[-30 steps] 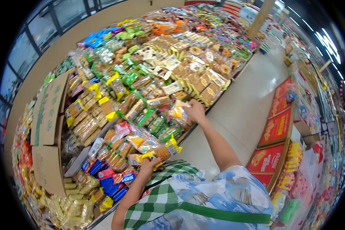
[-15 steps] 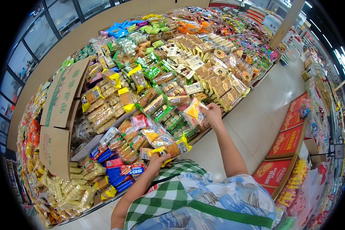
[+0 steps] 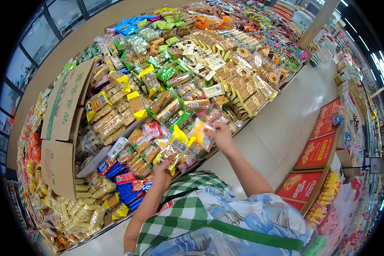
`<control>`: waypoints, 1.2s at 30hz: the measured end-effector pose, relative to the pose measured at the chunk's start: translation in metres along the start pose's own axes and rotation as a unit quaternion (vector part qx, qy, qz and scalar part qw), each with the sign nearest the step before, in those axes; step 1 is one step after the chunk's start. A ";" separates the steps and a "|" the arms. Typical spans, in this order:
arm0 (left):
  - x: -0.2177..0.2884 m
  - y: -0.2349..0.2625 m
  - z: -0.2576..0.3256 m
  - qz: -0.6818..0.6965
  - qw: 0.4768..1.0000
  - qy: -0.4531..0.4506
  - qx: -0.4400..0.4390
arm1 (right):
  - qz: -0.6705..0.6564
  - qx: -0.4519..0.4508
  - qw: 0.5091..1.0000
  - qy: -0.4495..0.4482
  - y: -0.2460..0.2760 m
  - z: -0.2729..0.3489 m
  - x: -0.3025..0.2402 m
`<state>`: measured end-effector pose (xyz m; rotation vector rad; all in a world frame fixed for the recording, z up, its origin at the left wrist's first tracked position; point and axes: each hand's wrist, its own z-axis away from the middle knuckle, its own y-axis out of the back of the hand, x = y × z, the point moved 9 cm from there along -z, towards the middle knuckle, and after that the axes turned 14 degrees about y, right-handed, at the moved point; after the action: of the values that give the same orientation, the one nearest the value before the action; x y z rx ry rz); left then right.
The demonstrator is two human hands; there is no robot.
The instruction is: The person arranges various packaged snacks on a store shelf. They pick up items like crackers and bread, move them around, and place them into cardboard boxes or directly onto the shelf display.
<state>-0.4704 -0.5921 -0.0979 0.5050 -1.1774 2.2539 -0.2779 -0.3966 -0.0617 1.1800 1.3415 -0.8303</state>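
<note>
My left hand (image 3: 162, 171) is closed on the lower edge of a clear snack packet (image 3: 175, 147) with yellow ends, which stands tilted upward. To its right, my right hand (image 3: 221, 136) pinches a smaller clear packet (image 3: 200, 135) with a yellow-orange patch, slightly blurred. The two packets are close together, and I cannot tell whether they touch. Both are above the near edge of a large display heaped with wrapped snacks. A red-and-white packet (image 3: 152, 130) lies just left of the yellow-ended one, and long biscuit packs (image 3: 168, 109) lie beyond.
An open cardboard box (image 3: 66, 104) stands on the heap at the left. Blue packets (image 3: 130, 194) and pale gold packets (image 3: 79, 215) fill the near left. An aisle floor (image 3: 281, 121) runs along the right, past red printed panels (image 3: 315, 155) and shelving.
My right hand has brought its packet left and down, nearer my left hand. The yellow-ended packet in my left hand has turned from lying sideways to standing more upright, slightly farther left.
</note>
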 end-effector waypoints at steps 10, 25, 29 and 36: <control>-0.006 0.021 0.008 -0.034 0.996 0.077 -0.030 | -0.048 -0.192 0.980 -0.016 -0.100 0.074 -0.018; -0.021 0.022 0.012 0.028 0.992 0.120 -0.016 | 0.458 -0.047 0.852 0.249 0.001 -0.144 -0.041; -0.022 0.025 0.014 0.048 0.992 0.113 -0.009 | 0.540 -0.149 0.785 0.265 -0.009 -0.172 -0.017; -0.026 0.031 0.019 0.107 0.991 0.077 0.010 | 0.522 -0.172 0.774 0.315 -0.010 -0.182 -0.033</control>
<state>-0.4678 -0.6298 -0.1209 0.2139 -1.1775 2.4387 -0.3416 -0.2322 -0.0050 1.6743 0.9909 0.6520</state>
